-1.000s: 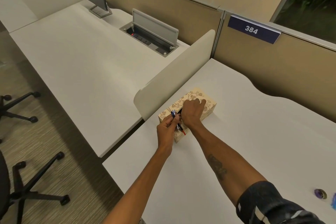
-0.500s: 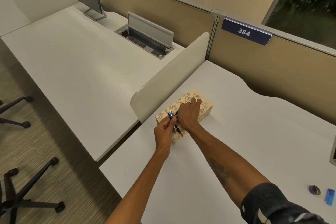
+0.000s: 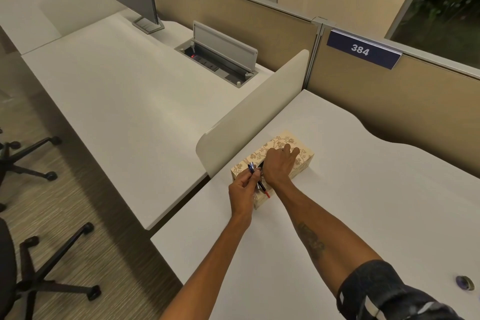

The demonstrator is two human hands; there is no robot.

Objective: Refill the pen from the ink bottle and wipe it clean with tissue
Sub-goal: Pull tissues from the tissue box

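Barely moved: right hand still on tissue box, left hand w/ pen.

Under the right hand lies a tissue box of matt printed cardboard with a floral pattern. The pen in the left hand looks like glossy plastic with a red tip. The counter beneath both hands is smooth, matt white laminate. Beyond them, the partition looks cloth-covered, framed in brushed metal.
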